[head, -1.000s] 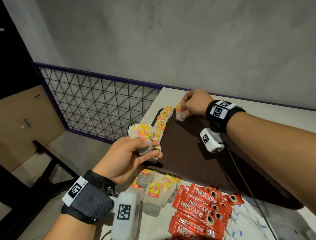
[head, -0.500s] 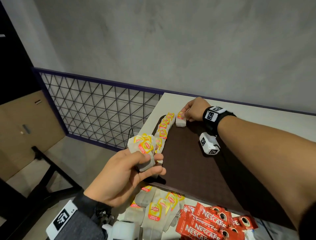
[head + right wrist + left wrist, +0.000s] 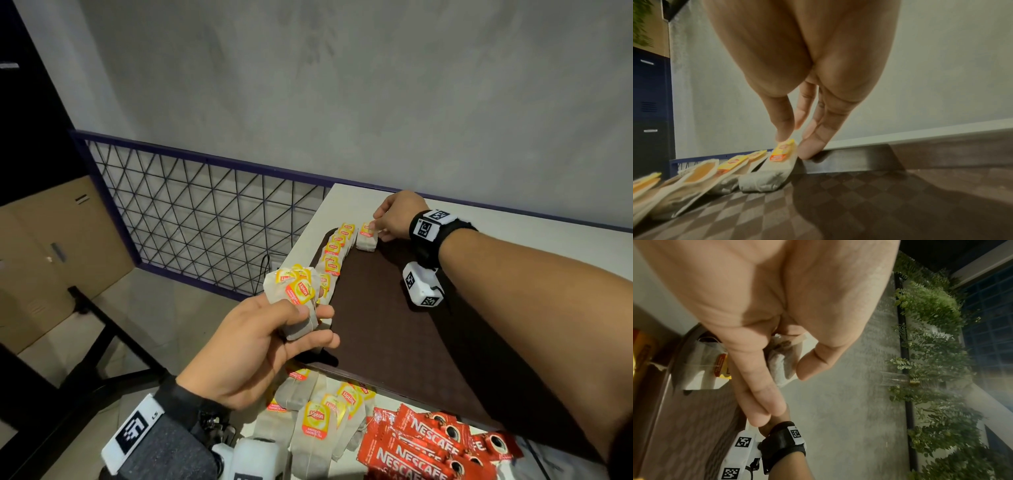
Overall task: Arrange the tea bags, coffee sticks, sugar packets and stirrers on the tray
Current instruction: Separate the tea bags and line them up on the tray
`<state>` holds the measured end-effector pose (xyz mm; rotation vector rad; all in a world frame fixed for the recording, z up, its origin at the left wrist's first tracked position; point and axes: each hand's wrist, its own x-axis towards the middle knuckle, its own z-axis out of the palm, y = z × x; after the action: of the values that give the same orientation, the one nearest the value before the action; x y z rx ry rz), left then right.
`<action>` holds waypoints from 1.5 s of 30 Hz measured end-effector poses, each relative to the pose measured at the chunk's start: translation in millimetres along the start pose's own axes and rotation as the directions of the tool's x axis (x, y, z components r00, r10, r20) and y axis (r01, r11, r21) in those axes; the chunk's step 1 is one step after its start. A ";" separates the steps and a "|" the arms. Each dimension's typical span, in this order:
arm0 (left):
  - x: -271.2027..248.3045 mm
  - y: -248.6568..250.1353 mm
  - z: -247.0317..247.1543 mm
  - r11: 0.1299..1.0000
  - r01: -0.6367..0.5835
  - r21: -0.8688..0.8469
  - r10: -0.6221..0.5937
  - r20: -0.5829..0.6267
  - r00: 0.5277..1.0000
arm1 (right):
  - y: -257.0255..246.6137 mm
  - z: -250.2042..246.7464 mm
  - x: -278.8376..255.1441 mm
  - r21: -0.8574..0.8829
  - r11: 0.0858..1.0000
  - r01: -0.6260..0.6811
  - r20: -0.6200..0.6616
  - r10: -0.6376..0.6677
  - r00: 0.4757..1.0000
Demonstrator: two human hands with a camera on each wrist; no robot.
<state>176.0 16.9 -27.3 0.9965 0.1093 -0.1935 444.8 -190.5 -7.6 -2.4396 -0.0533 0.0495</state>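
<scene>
Pinching a tea bag (image 3: pixel 366 237) at the tray's (image 3: pixel 394 329) far edge, the right hand (image 3: pixel 394 216) starts a second row, while the nearer left hand (image 3: pixel 253 346) grips the spare bags (image 3: pixel 294 291).

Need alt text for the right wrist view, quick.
The right hand sets a tea bag against the far rim of the brown tray, fingertips at its yellow tag. More tea bags lean in a row to its left.

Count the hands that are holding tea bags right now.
2. The left hand grips a bunch of tea bags above the tray; the right hand pinches a single tea bag at its far end.
</scene>
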 end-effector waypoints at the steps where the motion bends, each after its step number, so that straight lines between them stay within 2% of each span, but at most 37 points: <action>1: 0.0 -0.1 -0.2 1.000 0.001 0.000 -0.001 -0.003 1.000 | -0.5 -2.1 -1.8 0.005 1.000 0.000 0.001 0.000 1.000; 7: 0.2 -1.2 -1.7 1.000 -0.003 -0.030 0.004 0.021 1.000 | -14.6 -15.9 -29.2 -0.106 0.993 0.054 0.007 -0.053 0.999; 11: -2.4 -0.2 -1.5 0.999 -0.009 -0.044 0.011 0.046 0.999 | -38.9 -23.6 -73.1 -0.085 0.979 0.185 0.071 -0.179 0.981; 13: -3.5 0.5 -1.0 0.999 0.000 -0.047 0.003 0.060 0.998 | -53.4 -27.5 -104.9 -0.047 0.951 0.305 0.107 -0.299 0.948; 16: -4.7 -0.4 -0.4 1.000 0.010 -0.021 -0.008 0.076 0.997 | -71.2 -31.5 -155.4 0.000 0.880 0.475 0.173 -0.468 0.867; 19: -6.7 -2.1 1.5 1.000 0.021 0.010 -0.022 0.101 0.995 | -74.9 -30.8 -190.0 0.066 0.844 0.532 0.188 -0.534 0.824; 26: -12.5 0.5 5.0 1.000 0.025 0.006 -0.026 0.183 0.983 | -57.2 -19.5 -217.9 0.093 0.890 0.445 0.210 -0.455 0.865; 33: -12.2 -1.9 6.0 0.999 0.017 0.046 -0.024 0.166 0.986 | -51.5 -15.2 -228.8 0.239 0.901 0.361 0.244 -0.416 0.876; 40: -9.2 -2.1 4.1 1.000 -0.004 0.014 0.001 0.156 0.988 | -50.6 -15.5 -229.0 0.277 0.907 0.318 0.257 -0.389 0.885; 45: -8.5 -0.7 1.7 1.000 0.004 -0.018 -0.001 0.144 0.990 | -50.3 -17.9 -226.3 0.304 0.905 0.297 0.207 -0.367 0.907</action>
<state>167.5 16.0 -25.4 0.9613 -0.0197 -0.2655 218.5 -175.3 43.4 -2.1090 -0.5498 0.2093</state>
